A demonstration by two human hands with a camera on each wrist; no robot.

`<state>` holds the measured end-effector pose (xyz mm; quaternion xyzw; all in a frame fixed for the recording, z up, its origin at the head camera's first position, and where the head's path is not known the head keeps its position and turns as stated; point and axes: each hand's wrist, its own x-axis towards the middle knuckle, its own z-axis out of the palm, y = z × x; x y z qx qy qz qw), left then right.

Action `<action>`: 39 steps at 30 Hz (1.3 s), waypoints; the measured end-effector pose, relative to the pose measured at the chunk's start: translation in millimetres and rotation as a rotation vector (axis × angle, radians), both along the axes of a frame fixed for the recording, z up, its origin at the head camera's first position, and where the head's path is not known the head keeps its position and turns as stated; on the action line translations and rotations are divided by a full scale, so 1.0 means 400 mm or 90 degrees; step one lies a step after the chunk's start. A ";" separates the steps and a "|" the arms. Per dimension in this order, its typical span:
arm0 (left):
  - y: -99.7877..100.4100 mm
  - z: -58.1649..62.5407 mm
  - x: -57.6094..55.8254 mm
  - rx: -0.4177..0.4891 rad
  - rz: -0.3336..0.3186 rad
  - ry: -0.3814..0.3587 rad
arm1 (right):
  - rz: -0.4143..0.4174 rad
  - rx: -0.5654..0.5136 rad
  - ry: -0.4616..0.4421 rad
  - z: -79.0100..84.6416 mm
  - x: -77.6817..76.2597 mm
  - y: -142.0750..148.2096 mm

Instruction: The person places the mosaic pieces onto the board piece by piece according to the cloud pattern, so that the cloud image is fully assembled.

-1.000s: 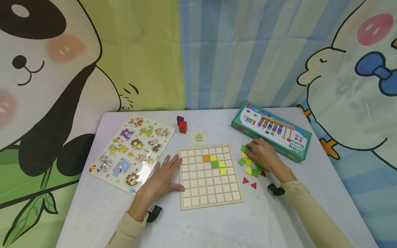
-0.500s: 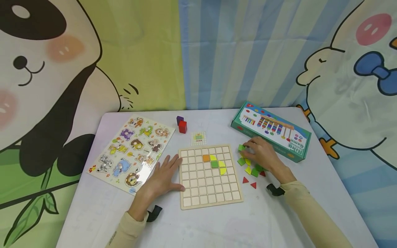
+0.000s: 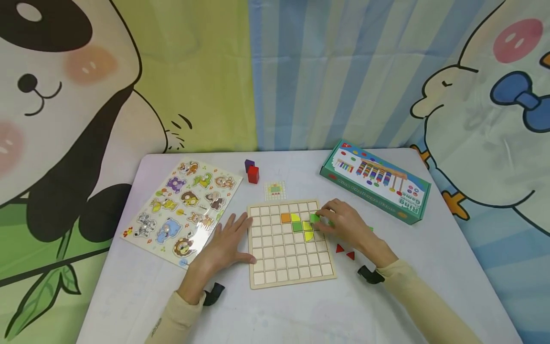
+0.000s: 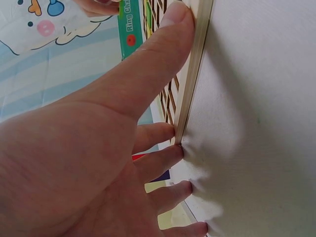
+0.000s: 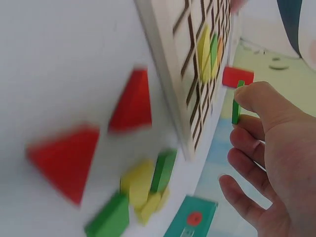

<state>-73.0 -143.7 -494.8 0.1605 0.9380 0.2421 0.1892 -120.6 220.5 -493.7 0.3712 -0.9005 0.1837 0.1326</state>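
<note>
My right hand (image 3: 350, 227) pinches a green square tile (image 5: 237, 106) between thumb and index finger, over the right part of the wooden grid board (image 3: 281, 276). Its other fingers are loosely bent. On the board sit an orange square tile (image 3: 285, 218), a green square tile (image 3: 298, 227) and several yellow curved-edge tiles (image 3: 308, 236). My left hand (image 3: 225, 246) lies at the board's left edge with fingers spread, thumb and fingertips touching the rim. Beside the board are loose green and yellow tiles (image 5: 136, 185), mostly hidden by my right hand in the head view, and red triangles (image 5: 133, 106).
A small pattern card (image 3: 275, 190) lies behind the board. Red (image 3: 253, 175) and purple (image 3: 249, 165) blocks stand beyond it. An animal puzzle board (image 3: 182, 210) is on the left, and a green toy box (image 3: 375, 181) is at the back right.
My right hand has moved left from the loose tiles to the board's right side, carrying a green square tile. The left hand stays at the board's left edge.
</note>
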 end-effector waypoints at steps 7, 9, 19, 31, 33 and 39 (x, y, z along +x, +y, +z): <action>0.001 0.001 -0.001 0.003 0.000 -0.004 | 0.067 0.004 0.007 -0.013 0.041 -0.048; 0.001 0.000 -0.001 0.002 0.000 -0.004 | 0.079 0.008 0.005 -0.016 0.050 -0.059; -0.001 0.000 0.000 -0.002 0.000 0.000 | 0.084 0.042 -0.019 -0.031 0.068 -0.083; 0.000 0.003 0.001 -0.003 -0.003 0.013 | 0.084 0.066 -0.007 -0.040 0.066 -0.089; -0.001 0.004 0.001 -0.005 -0.004 0.012 | 0.084 0.066 -0.006 -0.040 0.066 -0.090; 0.000 0.005 -0.001 -0.007 -0.004 0.007 | 0.082 0.059 0.002 -0.041 0.067 -0.091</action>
